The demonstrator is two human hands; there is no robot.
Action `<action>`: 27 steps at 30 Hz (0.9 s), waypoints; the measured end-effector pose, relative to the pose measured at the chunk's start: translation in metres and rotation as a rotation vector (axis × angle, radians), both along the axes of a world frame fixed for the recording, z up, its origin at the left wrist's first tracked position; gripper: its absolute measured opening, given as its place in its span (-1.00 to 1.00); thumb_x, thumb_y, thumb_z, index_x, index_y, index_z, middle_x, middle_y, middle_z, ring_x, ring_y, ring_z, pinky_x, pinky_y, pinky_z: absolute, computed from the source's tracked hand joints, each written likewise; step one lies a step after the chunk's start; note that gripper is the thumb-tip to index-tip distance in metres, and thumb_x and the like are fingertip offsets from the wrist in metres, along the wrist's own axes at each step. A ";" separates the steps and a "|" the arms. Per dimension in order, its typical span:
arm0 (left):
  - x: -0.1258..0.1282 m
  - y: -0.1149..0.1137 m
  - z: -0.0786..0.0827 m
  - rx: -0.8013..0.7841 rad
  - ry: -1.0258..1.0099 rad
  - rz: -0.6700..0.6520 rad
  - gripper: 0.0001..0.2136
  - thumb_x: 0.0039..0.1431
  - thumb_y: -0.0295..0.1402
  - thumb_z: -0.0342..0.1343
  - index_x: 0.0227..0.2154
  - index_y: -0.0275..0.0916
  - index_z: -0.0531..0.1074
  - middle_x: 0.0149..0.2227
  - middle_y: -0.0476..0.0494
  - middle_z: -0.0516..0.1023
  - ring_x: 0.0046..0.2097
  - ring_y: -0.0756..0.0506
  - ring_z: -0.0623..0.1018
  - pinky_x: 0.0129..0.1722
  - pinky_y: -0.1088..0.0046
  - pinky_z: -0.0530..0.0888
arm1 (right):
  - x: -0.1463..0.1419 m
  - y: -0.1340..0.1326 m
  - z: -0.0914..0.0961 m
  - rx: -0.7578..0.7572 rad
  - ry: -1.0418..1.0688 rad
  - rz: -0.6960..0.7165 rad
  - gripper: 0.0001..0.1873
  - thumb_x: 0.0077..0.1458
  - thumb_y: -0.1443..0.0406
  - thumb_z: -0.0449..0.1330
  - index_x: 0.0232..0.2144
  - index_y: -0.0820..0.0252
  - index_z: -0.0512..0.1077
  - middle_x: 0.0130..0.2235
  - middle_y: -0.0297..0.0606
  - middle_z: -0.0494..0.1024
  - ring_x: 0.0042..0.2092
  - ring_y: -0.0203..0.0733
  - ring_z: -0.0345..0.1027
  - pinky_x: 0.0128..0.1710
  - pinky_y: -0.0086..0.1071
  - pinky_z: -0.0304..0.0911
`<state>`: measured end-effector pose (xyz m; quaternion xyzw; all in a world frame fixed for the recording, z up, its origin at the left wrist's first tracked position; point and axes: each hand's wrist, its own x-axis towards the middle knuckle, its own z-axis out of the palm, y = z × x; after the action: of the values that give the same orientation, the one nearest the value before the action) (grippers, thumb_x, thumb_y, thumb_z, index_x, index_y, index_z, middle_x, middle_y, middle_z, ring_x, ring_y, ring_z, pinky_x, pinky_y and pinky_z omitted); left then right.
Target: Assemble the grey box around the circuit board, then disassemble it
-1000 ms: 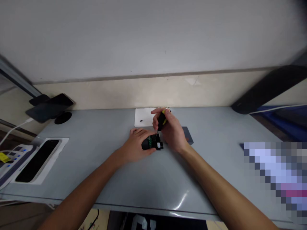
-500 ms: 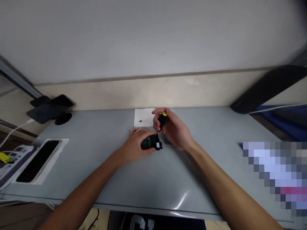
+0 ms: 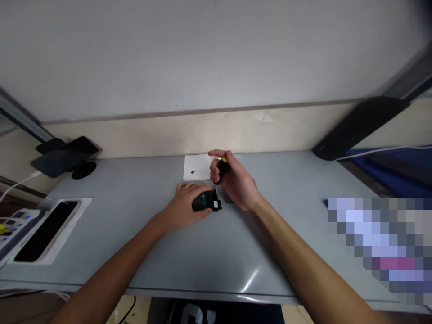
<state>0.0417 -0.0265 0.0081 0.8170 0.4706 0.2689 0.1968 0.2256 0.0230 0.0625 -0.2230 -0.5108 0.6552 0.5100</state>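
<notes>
A small black device (image 3: 205, 202) with a green circuit board showing lies on the grey table (image 3: 168, 252). My left hand (image 3: 180, 207) is wrapped round its left side and holds it down. My right hand (image 3: 232, 180) grips a short black screwdriver with a yellow cap (image 3: 222, 169), held upright with its tip on the device. Behind them lies a white sheet of paper (image 3: 195, 166) with a few tiny dark screws (image 3: 192, 172) on it.
A phone on a stand (image 3: 64, 155) is at the back left. A dark phone on white paper (image 3: 47, 229) and a power strip (image 3: 11, 225) lie at the left edge. A black lamp arm (image 3: 357, 126) reaches in from the right. The wall runs behind the table.
The view has drifted, so everything sits a little further left. My right hand has turned slightly round the screwdriver handle. My left hand keeps the device in place.
</notes>
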 end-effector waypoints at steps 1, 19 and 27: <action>0.000 0.000 0.000 0.005 -0.001 -0.001 -0.54 0.15 -0.32 0.33 0.11 0.00 0.38 0.14 -0.01 0.52 0.21 -0.21 0.43 0.27 0.12 0.17 | 0.001 0.000 0.000 -0.002 0.002 0.007 -0.61 0.33 -0.05 0.10 -0.12 0.05 0.53 -0.39 -0.33 0.30 -0.39 -0.26 0.18 -0.36 -0.33 0.19; 0.000 0.000 0.002 0.013 0.006 -0.026 -0.53 0.15 -0.35 0.32 0.10 0.00 0.37 0.13 -0.01 0.53 0.19 -0.20 0.45 0.24 0.12 0.18 | 0.000 0.005 -0.006 0.055 0.016 0.012 -0.51 0.32 -0.14 0.03 -0.34 0.10 0.41 -0.52 -0.42 0.15 -0.52 -0.34 -0.03 -0.51 -0.37 0.00; 0.000 0.001 0.000 0.035 0.013 -0.024 -0.54 0.15 -0.33 0.33 0.10 -0.01 0.37 0.15 -0.02 0.52 0.22 -0.20 0.43 0.27 0.11 0.16 | 0.005 0.000 -0.003 0.005 0.070 0.073 -0.71 0.25 0.06 0.26 -0.37 0.12 0.42 -0.20 -0.26 0.43 -0.25 -0.23 0.36 -0.27 -0.32 0.25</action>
<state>0.0420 -0.0256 0.0084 0.8275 0.4573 0.2696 0.1827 0.2305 0.0233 0.0591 -0.1799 -0.5022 0.6796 0.5036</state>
